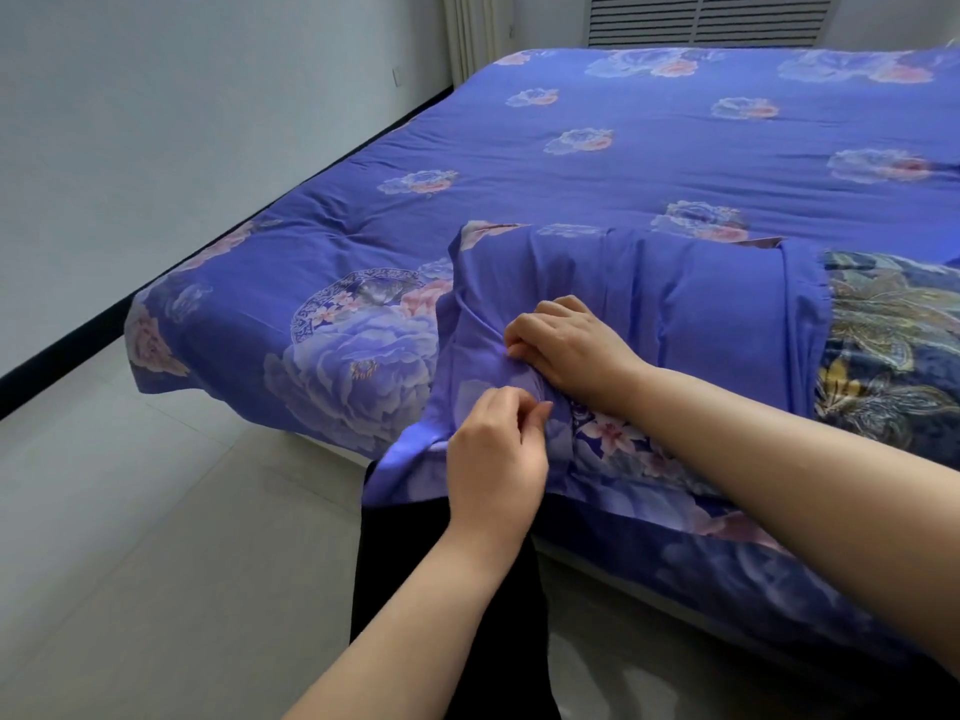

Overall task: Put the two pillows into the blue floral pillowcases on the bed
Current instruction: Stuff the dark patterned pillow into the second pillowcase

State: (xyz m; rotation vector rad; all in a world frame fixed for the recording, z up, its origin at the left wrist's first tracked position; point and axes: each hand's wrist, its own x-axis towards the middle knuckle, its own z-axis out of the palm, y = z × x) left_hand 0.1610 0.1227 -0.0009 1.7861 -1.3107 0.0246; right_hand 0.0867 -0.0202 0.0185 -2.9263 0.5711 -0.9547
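1. A soft blue floral cotton pillowcase (639, 304) lay in the centre of the frame on the near edge of the bed (571, 163), which was spread with a matching blue floral sheet. Its loose end spilled over the bed's edge at lower centre, probably so the opening faced the person.
2. The left hand (496, 459), at lower centre, had its fingers (530, 413) together, pinching a fold of that loose end.
3. The right hand (566, 345), just above, gripped bunched cloth with curled fingers, seemingly to part the mouth.
4. A dark patterned pillow (893, 345) showed at the right edge, partly covered by the case.
5. A second pillow and case could not be made out.
6. No brand, label or writing was legible.
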